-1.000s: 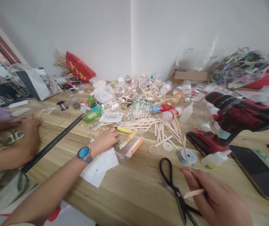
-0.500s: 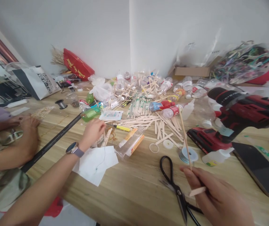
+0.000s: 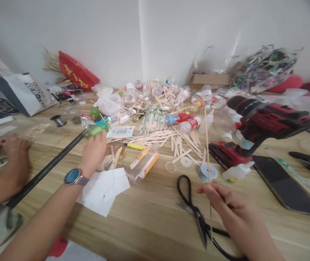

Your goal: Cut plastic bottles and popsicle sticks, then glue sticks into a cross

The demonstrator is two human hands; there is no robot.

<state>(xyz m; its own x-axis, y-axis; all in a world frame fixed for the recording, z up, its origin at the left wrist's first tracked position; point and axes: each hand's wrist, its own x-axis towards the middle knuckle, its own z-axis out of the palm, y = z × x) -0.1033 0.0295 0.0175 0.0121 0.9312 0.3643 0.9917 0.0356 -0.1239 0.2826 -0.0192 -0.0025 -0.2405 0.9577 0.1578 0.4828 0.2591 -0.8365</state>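
Observation:
A thin wooden stick [image 3: 207,145] stands nearly upright, pinched between the thumb and fingers of my right hand [image 3: 233,210]; a flat piece of wood also shows by that palm. Beneath this hand lie black-handled scissors [image 3: 198,217], with a spool of thread [image 3: 207,171] just beyond. My left hand [image 3: 94,148], with a watch on its wrist, reaches over the table by the green bottle [image 3: 96,129]. Its fingers are bent and their tips are hidden, so what they hold, if anything, cannot be seen. White paper [image 3: 106,192] lies below it.
Wooden sticks [image 3: 149,137] and plastic bottles are heaped in the middle. A red and black drill [image 3: 269,119] and a phone [image 3: 288,185] are at the right. A co-worker's hands [image 3: 16,163] are at the left, beside a black bar [image 3: 49,166].
My left hand has moved forward and left to the green bottle. The stick in my right hand is more upright, and its lower end now shows below the hand. The view has shifted right.

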